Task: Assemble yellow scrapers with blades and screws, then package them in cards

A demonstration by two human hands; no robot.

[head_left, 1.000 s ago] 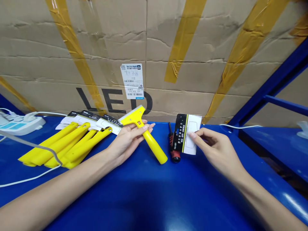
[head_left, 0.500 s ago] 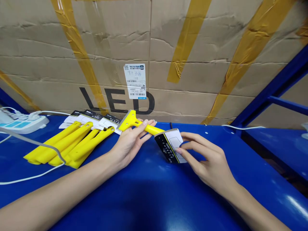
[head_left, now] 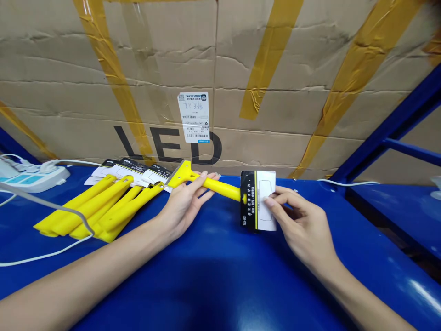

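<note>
My left hand (head_left: 188, 202) holds a yellow scraper (head_left: 220, 187) near its head, thumb on top and fingers beneath. The scraper's blade end points up and left, its handle to the right. My right hand (head_left: 303, 220) pinches a black and white card (head_left: 265, 200) between thumb and fingers. The card stands upright over the handle's end, its printed side toward me; yellow shows through the small hole in it. To the left, several yellow scrapers (head_left: 127, 209) lie in a row, with black and white cards (head_left: 129, 169) at their far ends.
A large cardboard box (head_left: 227, 59) with tape and a white label (head_left: 194, 117) stands behind the blue table (head_left: 206, 285). At the left are a white power strip (head_left: 51, 177) and loose cables (head_left: 58, 209). A blue metal frame (head_left: 379, 124) rises at the right.
The card in my right hand has turned from tilted to upright and moved slightly right. My left hand and the scraper have shifted slightly, the handle now reaching the card's hole.
</note>
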